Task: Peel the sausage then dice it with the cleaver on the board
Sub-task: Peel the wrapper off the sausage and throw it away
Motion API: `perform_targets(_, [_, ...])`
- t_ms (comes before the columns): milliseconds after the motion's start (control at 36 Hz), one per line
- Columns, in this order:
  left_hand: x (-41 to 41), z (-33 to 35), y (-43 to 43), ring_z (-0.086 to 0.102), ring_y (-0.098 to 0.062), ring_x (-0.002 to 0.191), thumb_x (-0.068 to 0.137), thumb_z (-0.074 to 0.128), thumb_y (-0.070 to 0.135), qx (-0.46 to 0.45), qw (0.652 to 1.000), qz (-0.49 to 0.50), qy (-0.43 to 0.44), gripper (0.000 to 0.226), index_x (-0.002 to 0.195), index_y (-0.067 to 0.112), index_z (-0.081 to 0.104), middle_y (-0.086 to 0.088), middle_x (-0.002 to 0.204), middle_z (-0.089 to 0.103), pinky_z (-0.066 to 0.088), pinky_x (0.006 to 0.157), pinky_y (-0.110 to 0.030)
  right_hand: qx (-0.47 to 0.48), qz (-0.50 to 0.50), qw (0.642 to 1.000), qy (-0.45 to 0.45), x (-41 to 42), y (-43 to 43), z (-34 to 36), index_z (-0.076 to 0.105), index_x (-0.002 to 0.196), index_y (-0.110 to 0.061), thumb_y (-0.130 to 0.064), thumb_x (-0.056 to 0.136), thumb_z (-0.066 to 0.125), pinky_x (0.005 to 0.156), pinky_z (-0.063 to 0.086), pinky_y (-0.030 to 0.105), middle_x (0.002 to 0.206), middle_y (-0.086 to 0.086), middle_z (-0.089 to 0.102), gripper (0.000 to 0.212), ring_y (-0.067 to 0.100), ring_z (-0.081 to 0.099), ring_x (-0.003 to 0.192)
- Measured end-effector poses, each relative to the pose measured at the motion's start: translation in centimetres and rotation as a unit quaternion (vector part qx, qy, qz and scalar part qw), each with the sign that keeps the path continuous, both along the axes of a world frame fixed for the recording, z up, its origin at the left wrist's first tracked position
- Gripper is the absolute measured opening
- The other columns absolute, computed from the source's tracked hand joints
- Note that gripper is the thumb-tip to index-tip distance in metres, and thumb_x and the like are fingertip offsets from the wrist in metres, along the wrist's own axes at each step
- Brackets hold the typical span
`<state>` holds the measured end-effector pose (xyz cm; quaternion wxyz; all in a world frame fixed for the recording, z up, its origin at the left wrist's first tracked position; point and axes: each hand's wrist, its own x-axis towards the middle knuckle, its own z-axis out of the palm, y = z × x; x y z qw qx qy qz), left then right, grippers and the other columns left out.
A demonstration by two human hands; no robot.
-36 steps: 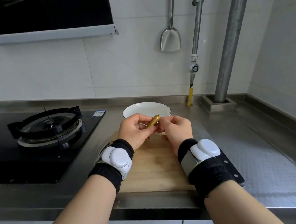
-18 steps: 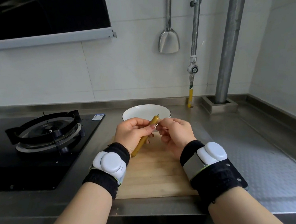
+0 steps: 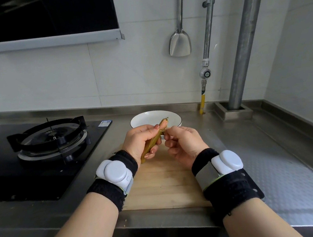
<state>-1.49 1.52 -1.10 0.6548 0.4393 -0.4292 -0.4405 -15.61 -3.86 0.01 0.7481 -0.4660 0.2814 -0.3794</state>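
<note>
Sausage (image 3: 154,137): slim, in a yellow-brown casing, crimped tip uppermost. Held aslant in the air above the far end of the board, tip in front of the dish, lower end toward the left wrist.

Left hand (image 3: 140,141): fingers curled round the sausage's middle, thumb laid along its upper part.

Right hand (image 3: 185,144): thumb and forefinger pinching the casing just below the tip, other fingers curled toward the palm.

Board (image 3: 164,184): pale wood, flat on the steel counter (image 3: 270,155).

Dish (image 3: 142,119): white, shallow, dark-rimmed, on the counter just beyond the board. Visible inside plain white, near part hidden behind hands and sausage.

Gas hob (image 3: 52,138): black glass, left of the board, burner ring with pan support.

Steel spatula (image 3: 179,41): hung above the counter, beside upright pipes (image 3: 244,43).

Wrist units (image 3: 115,173): white, on black bands, one per forearm.
</note>
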Motion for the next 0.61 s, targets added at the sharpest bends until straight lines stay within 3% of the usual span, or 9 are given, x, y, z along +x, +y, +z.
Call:
perform_targets(194, [0.07, 0.02, -0.03, 0.034, -0.016, 0.033, 0.076, 0.072, 0.027, 0.003, 1.000, -0.013, 0.013, 0.028, 0.081, 0.001, 0.063, -0.014, 0.059, 0.053, 0.026, 0.038, -0.013, -0.044, -0.022, 0.997, 0.054, 0.17, 0.06, -0.22, 0.058, 0.077, -0.005, -0.003, 0.087, 0.058, 0.038, 0.028, 0.019, 0.057, 0.005, 0.055, 0.011, 0.014, 0.045, 0.043])
perform_targets(278, [0.01, 0.20, -0.03, 0.032, -0.015, 0.032, 0.066, 0.080, 0.037, 0.005, 1.000, -0.009, 0.005, 0.039, 0.075, 0.005, 0.060, -0.013, 0.058, 0.052, 0.026, 0.037, -0.013, -0.067, -0.020, 0.994, 0.087, 0.43, 0.32, -0.28, 0.059, 0.082, -0.003, -0.003, 0.088, 0.058, 0.040, 0.028, 0.020, 0.057, 0.006, 0.055, 0.007, 0.015, 0.046, 0.043])
perform_targets(389, [0.11, 0.22, -0.02, 0.033, -0.016, 0.031, 0.067, 0.082, 0.038, 0.000, 1.000, -0.003, 0.007, 0.038, 0.067, 0.009, 0.057, -0.015, 0.059, 0.052, 0.026, 0.038, -0.013, -0.052, -0.007, 0.995, 0.086, 0.40, 0.39, -0.32, 0.062, 0.088, 0.000, -0.002, 0.088, 0.058, 0.040, 0.027, 0.020, 0.057, 0.006, 0.055, 0.004, 0.015, 0.046, 0.042])
perform_targets(500, [0.03, 0.17, -0.03, 0.035, -0.018, 0.032, 0.069, 0.083, 0.037, -0.003, 1.000, 0.012, 0.003, 0.037, 0.075, 0.007, 0.062, -0.017, 0.060, 0.054, 0.027, 0.038, -0.015, -0.052, -0.017, 0.995, 0.086, 0.44, 0.42, -0.39, 0.062, 0.086, 0.001, -0.003, 0.087, 0.061, 0.039, 0.028, 0.020, 0.057, 0.007, 0.054, 0.004, 0.016, 0.046, 0.042])
perform_targets(611, [-0.02, 0.21, -0.03, 0.036, -0.019, 0.033, 0.067, 0.084, 0.042, -0.002, 0.999, 0.037, -0.004, 0.040, 0.068, 0.009, 0.061, -0.017, 0.061, 0.055, 0.027, 0.038, -0.016, -0.090, -0.069, 0.991, 0.067, 0.49, 0.51, -0.49, 0.067, 0.081, -0.004, -0.008, 0.091, 0.060, 0.041, 0.034, 0.022, 0.067, 0.008, 0.063, 0.012, 0.016, 0.051, 0.048])
